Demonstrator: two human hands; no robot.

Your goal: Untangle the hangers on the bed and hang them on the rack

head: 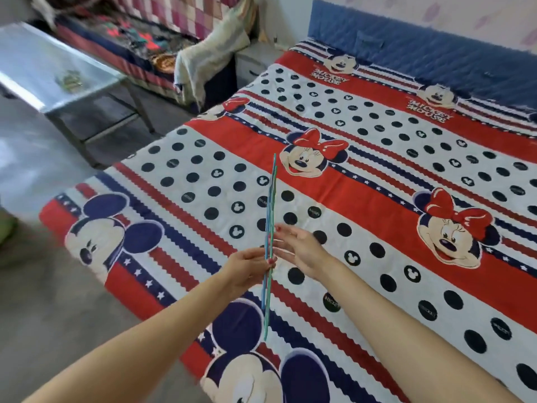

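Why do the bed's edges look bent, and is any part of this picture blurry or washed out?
Head view: the wide-angle lens bows the bed; the far sofa and the glass table, which carries white glare, look soft; the hangers, held edge-on by the left hand beside the right hand, stay fairly sharp.

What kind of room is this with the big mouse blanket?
Most likely a bedroom in a home. A big bed with a cartoon cover fills most of the view, a blue padded headboard sits against the wall, and a small white nightstand stands beside it.
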